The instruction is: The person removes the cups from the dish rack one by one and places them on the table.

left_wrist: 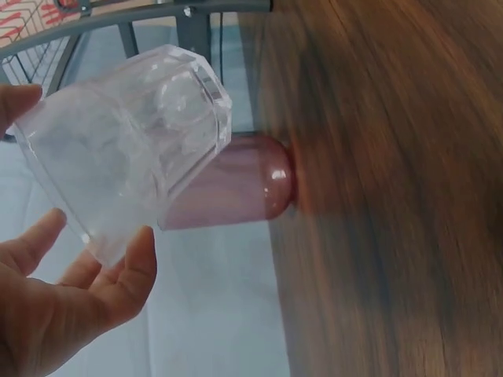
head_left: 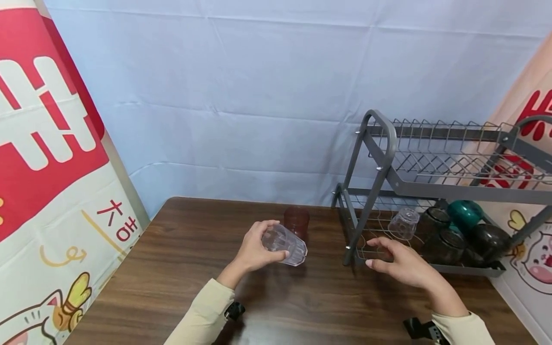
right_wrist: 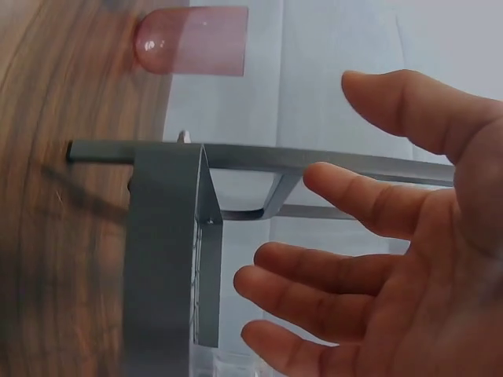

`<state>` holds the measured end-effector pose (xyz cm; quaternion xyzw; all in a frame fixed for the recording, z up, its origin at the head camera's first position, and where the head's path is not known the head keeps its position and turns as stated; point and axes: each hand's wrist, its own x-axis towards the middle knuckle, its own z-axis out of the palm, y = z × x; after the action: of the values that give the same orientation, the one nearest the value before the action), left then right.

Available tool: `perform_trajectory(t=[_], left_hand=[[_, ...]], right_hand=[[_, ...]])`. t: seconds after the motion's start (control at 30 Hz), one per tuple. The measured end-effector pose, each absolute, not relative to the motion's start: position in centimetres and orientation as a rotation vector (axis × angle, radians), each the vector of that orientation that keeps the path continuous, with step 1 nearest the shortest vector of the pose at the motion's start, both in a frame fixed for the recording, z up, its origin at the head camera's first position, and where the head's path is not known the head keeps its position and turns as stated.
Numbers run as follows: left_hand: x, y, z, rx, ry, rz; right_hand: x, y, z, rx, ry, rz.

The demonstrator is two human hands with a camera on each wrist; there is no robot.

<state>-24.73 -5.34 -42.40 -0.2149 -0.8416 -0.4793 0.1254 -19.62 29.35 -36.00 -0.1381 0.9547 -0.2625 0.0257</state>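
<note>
A clear faceted cup [head_left: 288, 245] is held tilted above the table by my left hand [head_left: 258, 249], thumb and fingers curled about its sides. In the left wrist view the same clear cup [left_wrist: 149, 126] shows its thick base away from the palm. Just behind it stands a reddish see-through cup [head_left: 296, 221] on the table. My right hand [head_left: 403, 263] hovers by the front left corner of the dish rack [head_left: 388, 184], fingers spread and holding nothing. On the rack's lower tier, close to that hand, sits another clear cup [head_left: 404, 223].
Dark glasses [head_left: 444, 247] and a green cup [head_left: 465, 214] stand to the right on the rack's lower tier. The rack's upper wire tier [head_left: 448, 153] overhangs them. A brown wooden table [head_left: 181, 268] runs back to a pale cloth [head_left: 241, 105].
</note>
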Motion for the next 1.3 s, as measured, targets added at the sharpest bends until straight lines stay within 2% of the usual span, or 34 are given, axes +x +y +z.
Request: perform_trajectory(t=[0.4,1.3], left_hand=[[-25.8,-6.0,-42.5,-0.517,-2.489,-1.302],[-28.6,-6.7,-41.8,-0.396,-2.628,-1.081]], right_hand=[[-20.7,30.8,-35.7,-0.457,3.021,-0.668],[-24.2,33.1,-35.2,-0.284,3.076,-0.517]])
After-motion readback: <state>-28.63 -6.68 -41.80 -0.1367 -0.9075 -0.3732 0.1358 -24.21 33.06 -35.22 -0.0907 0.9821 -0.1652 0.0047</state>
